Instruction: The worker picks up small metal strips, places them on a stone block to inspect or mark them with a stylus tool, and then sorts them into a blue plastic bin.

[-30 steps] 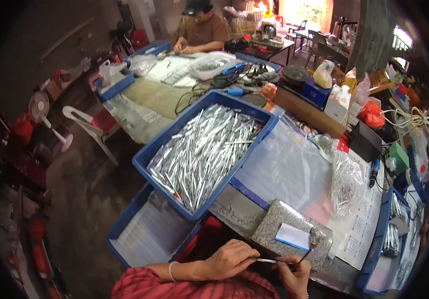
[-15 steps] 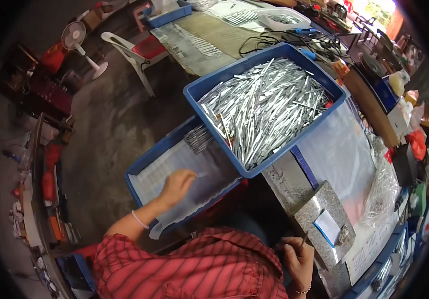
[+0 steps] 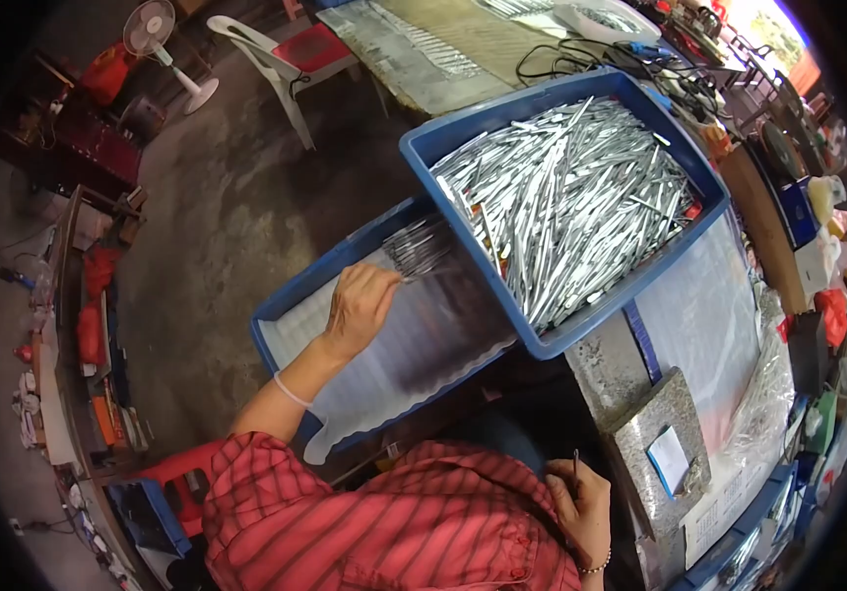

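My left hand (image 3: 359,305) reaches over the lower blue tray (image 3: 264,345), which is lined with a wavy translucent sheet (image 3: 369,399). Its fingers are pinched together, with a thin metal piece barely showing at their tips. Just beyond them, a small bundle of slim metal pieces (image 3: 416,246) lies at the tray's far end. My right hand (image 3: 583,504) is closed close to my body, with a thin, dark, rod-like piece (image 3: 575,459) poking up between thumb and fingers. A larger blue bin (image 3: 532,345), heaped with slim shiny metal pieces (image 3: 566,207), overhangs part of the lower tray.
Right of my right hand, a speckled stone slab (image 3: 630,428) carries a small white notepad (image 3: 668,459). Clear plastic sheeting (image 3: 704,325) covers the table beyond. Black cables (image 3: 566,61) lie behind the bin. A white chair (image 3: 286,94) and a standing fan (image 3: 172,64) occupy the far left.
My left hand has moved away from me, up to the bundle in the tray. My right hand has turned slightly, and its thin piece now points upward. The whole view has shifted.
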Action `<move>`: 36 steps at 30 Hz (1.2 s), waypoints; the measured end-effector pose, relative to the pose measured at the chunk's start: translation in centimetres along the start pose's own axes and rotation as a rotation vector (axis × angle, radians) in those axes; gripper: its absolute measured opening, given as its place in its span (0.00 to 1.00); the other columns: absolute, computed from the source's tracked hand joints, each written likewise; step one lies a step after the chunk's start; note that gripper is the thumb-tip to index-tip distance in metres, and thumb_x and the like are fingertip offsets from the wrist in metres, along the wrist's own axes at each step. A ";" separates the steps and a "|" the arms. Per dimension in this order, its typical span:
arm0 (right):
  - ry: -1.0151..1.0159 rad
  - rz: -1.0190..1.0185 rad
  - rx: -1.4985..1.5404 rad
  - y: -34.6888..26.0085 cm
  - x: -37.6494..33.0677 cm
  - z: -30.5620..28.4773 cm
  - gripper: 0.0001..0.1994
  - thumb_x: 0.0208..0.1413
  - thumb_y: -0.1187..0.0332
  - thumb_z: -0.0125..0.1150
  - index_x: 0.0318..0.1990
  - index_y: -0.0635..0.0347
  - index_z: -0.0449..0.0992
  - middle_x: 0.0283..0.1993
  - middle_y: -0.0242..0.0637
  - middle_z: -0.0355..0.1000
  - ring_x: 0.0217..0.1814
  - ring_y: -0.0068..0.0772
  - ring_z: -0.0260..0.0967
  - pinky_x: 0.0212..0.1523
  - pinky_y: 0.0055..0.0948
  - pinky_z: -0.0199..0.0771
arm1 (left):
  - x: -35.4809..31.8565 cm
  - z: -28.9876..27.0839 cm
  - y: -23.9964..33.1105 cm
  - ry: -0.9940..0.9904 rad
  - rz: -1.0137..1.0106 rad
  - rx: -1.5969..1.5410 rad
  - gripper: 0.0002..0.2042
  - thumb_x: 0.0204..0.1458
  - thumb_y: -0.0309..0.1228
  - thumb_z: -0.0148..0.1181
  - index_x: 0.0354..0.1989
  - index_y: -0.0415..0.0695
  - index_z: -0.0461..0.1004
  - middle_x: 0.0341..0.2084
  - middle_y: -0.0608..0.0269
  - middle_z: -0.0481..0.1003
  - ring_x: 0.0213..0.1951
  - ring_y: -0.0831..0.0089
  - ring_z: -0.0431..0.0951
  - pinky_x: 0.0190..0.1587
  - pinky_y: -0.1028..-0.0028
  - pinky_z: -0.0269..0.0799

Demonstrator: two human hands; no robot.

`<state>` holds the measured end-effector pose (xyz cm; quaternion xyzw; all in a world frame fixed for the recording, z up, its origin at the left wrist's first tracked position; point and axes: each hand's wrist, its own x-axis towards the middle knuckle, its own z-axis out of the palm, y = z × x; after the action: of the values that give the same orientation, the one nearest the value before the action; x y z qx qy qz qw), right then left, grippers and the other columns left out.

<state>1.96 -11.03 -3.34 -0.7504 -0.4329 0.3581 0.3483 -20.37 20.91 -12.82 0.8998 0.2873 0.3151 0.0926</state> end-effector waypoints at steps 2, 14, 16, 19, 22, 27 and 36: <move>-0.052 0.078 0.022 -0.8 0.6 0.1 0.06 0.54 0.74 0.61 0.39 0.64 0.76 0.29 0.43 0.72 0.26 0.40 0.71 0.29 0.30 0.69 | -0.6 -1.6 1.5 -0.009 0.014 -0.023 0.08 0.45 0.19 0.61 0.34 0.41 0.73 0.28 0.57 0.73 0.35 0.58 0.74 0.40 0.63 0.66; -0.107 -0.124 0.054 0.7 1.7 1.8 0.07 0.55 0.72 0.60 0.38 0.66 0.76 0.27 0.43 0.70 0.22 0.37 0.65 0.25 0.30 0.63 | -1.3 -5.5 8.8 -0.133 0.063 -0.195 0.10 0.41 0.16 0.64 0.33 0.40 0.74 0.27 0.57 0.75 0.32 0.61 0.76 0.36 0.66 0.70; -0.096 -0.125 0.060 1.0 1.5 1.7 0.07 0.55 0.71 0.60 0.38 0.66 0.76 0.27 0.44 0.70 0.22 0.38 0.65 0.25 0.30 0.63 | -1.3 -5.3 8.8 -0.136 0.073 -0.187 0.10 0.42 0.17 0.64 0.33 0.41 0.74 0.27 0.58 0.74 0.32 0.61 0.76 0.36 0.67 0.69; -0.126 -0.093 0.015 1.6 1.1 1.3 0.07 0.55 0.72 0.60 0.39 0.66 0.76 0.28 0.45 0.71 0.24 0.41 0.68 0.27 0.30 0.66 | -1.6 -4.9 8.3 -0.139 0.059 -0.169 0.08 0.44 0.19 0.63 0.33 0.41 0.74 0.27 0.58 0.74 0.32 0.60 0.75 0.37 0.66 0.69; -0.136 -0.068 0.004 2.8 0.7 1.8 0.08 0.55 0.71 0.61 0.38 0.66 0.74 0.31 0.49 0.72 0.31 0.52 0.72 0.30 0.37 0.71 | -1.9 -3.6 6.2 -0.129 -0.034 -0.150 0.06 0.45 0.20 0.62 0.32 0.40 0.74 0.28 0.55 0.75 0.33 0.57 0.76 0.37 0.65 0.69; -0.150 -0.107 0.004 3.3 0.9 2.2 0.08 0.54 0.70 0.61 0.38 0.65 0.75 0.31 0.50 0.72 0.31 0.53 0.72 0.30 0.39 0.71 | -1.3 0.7 -1.5 0.002 -0.231 -0.081 0.02 0.50 0.23 0.59 0.31 0.39 0.75 0.29 0.53 0.77 0.34 0.55 0.77 0.38 0.63 0.70; -0.210 -0.111 -0.117 3.0 1.5 2.6 0.09 0.55 0.66 0.60 0.38 0.63 0.74 0.33 0.48 0.73 0.34 0.53 0.72 0.32 0.42 0.72 | 2.4 7.3 -7.7 0.051 -0.187 0.198 0.02 0.49 0.24 0.57 0.31 0.42 0.75 0.28 0.53 0.75 0.34 0.54 0.75 0.37 0.59 0.69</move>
<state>1.54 -10.24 -7.52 -0.7027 -0.5280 0.3889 0.2760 -17.88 28.65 -19.97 0.8655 0.4021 0.2978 0.0250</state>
